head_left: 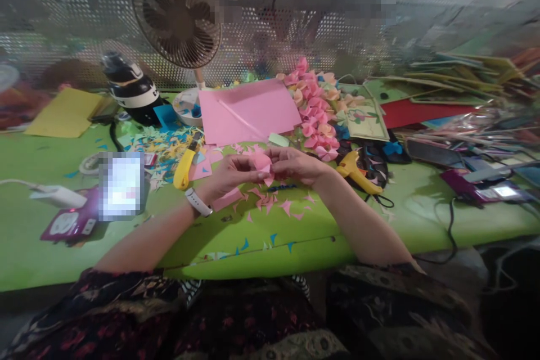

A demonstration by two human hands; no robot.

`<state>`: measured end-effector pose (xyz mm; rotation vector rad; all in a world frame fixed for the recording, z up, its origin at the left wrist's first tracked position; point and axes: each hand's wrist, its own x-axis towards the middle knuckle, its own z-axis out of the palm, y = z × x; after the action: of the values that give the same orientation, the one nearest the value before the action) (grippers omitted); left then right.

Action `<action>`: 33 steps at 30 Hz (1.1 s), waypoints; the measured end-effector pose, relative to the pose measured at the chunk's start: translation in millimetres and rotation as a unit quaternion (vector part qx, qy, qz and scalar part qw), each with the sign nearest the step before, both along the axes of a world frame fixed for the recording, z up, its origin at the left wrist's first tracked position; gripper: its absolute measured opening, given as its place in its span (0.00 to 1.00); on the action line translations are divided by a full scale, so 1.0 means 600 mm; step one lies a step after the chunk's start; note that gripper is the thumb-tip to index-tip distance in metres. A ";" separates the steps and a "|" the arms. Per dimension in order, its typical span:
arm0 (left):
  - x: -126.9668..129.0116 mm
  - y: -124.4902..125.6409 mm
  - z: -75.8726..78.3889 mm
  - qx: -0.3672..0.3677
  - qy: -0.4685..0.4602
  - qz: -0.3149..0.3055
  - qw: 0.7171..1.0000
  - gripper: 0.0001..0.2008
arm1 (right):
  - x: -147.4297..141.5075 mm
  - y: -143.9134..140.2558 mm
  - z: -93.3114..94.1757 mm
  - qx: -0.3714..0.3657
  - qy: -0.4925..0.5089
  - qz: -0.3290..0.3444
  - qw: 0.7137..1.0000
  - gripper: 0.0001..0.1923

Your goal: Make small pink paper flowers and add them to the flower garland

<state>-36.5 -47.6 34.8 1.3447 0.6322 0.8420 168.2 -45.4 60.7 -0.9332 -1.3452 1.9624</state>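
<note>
Between my hands, above the green table (185, 253), is a small folded piece of pink paper (262, 162). My left hand (234, 174) pinches its left side, and my right hand (295, 165) has its fingers closed on the right side. Pink paper scraps (265, 201) lie under and in front of my hands. Just beyond them rests a large pink paper sheet (253, 112) with a pale rolled strip on it. A heap of pink paper flowers (318, 118) spreads to the right of the sheet.
A yellow cutter (184, 169) lies left of my hands and a yellow glue gun (360, 173) to the right. A fan (176, 19) and a black bottle (134, 90) stand at the back. The lit phone (122, 185) is at left; stacked cards (459, 79) fill the right.
</note>
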 end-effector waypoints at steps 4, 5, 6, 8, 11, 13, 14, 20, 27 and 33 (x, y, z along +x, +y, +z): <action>0.002 0.002 -0.002 -0.003 0.005 0.012 1.000 0.10 | 0.001 0.003 -0.010 0.006 -0.010 -0.005 1.000 0.18; 0.001 0.005 -0.004 -0.007 0.004 0.011 1.000 0.11 | 0.002 0.003 -0.011 0.014 -0.017 -0.008 1.000 0.18; 0.001 0.008 -0.006 -0.010 0.003 0.011 1.000 0.11 | 0.003 0.004 -0.011 0.024 -0.027 -0.013 0.999 0.17; -0.001 0.014 -0.010 -0.014 0.009 0.011 1.000 0.13 | 0.003 0.004 -0.008 0.046 -0.049 -0.021 0.998 0.15; -0.004 0.021 -0.014 -0.010 0.030 0.009 0.999 0.14 | 0.003 0.003 -0.003 0.072 -0.072 -0.024 0.995 0.11; -0.007 0.024 -0.016 -0.009 0.042 0.008 0.999 0.14 | 0.002 0.002 -0.001 0.089 -0.082 -0.020 0.992 0.10; -0.008 0.025 -0.017 -0.009 0.046 0.009 0.999 0.14 | 0.002 0.002 -0.001 0.096 -0.087 -0.019 0.991 0.10; -0.004 0.024 -0.015 -0.033 0.020 0.029 0.999 0.19 | -0.010 0.003 -0.013 0.152 -0.103 -0.110 0.977 0.16; 0.006 0.022 -0.025 0.019 0.025 0.144 0.989 0.20 | -0.033 -0.006 -0.028 0.282 -0.181 -0.208 0.919 0.20; 0.010 0.022 -0.040 0.112 0.050 0.180 0.976 0.15 | -0.050 -0.019 -0.035 0.319 -0.228 -0.214 0.895 0.29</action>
<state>-30.6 -34.5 10.8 1.5060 0.8993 1.1696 137.9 -56.6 39.9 -1.2477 -1.7009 0.8938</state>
